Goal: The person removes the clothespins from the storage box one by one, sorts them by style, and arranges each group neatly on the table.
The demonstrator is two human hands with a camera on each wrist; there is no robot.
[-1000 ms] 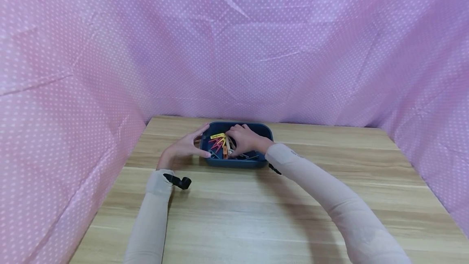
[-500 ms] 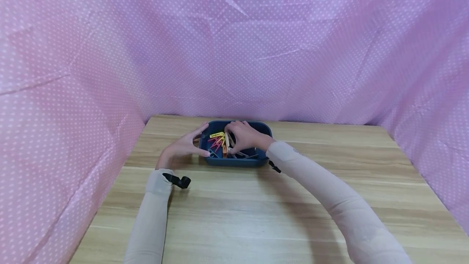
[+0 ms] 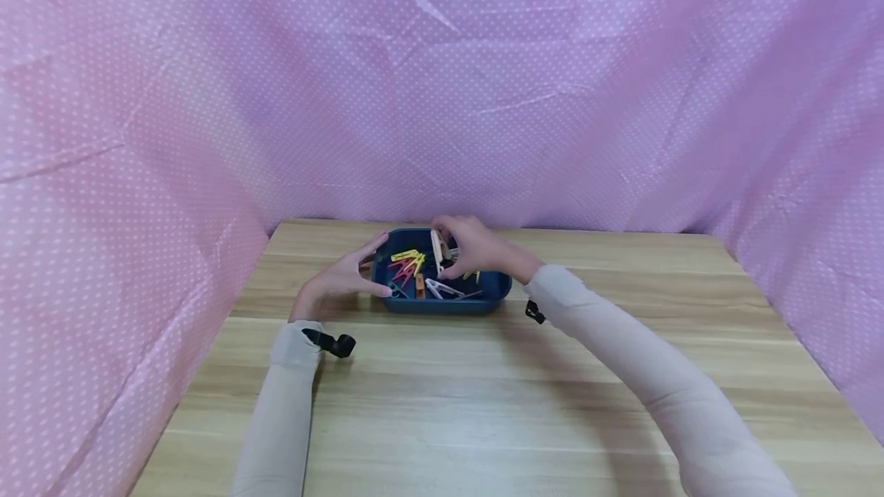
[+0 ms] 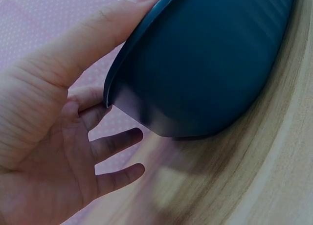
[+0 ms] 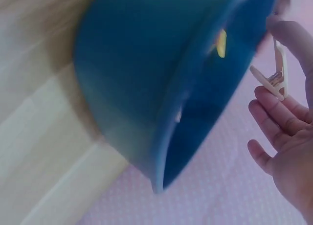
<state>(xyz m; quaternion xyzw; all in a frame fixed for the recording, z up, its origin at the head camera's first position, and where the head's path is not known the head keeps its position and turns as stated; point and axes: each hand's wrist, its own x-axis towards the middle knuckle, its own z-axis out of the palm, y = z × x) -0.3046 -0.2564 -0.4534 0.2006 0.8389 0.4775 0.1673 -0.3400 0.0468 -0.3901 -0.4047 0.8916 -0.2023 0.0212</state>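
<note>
My right hand [image 3: 476, 245] pinches a cream-coloured clothespin [image 5: 281, 76] between thumb and fingers, just above a dark blue bin [image 3: 442, 307]. In the right wrist view the clothespin's legs spread in a V, with its spring showing. My left hand [image 3: 345, 274] spans the bin's left end, fingers spread. In the left wrist view its thumb lies on the rim and the index finger touches the corner, while other fingers stretch out straight. Inside the bin lie a yellow clothespin [image 3: 404, 255], a pinkish-red one [image 3: 401, 270], an orange one [image 3: 420, 286] and a white one [image 3: 442, 287].
The bin stands near the back edge of a wood-grain table [image 3: 442, 390]. Pink dotted cloth [image 3: 442, 98] hangs behind and at both sides. A black wrist camera [image 3: 334, 343] is strapped to the left sleeve.
My right hand has risen and shifted right, lifting the cream clothespin out of the pile. More of the white clothespin shows now. My left hand keeps its place at the bin's end.
</note>
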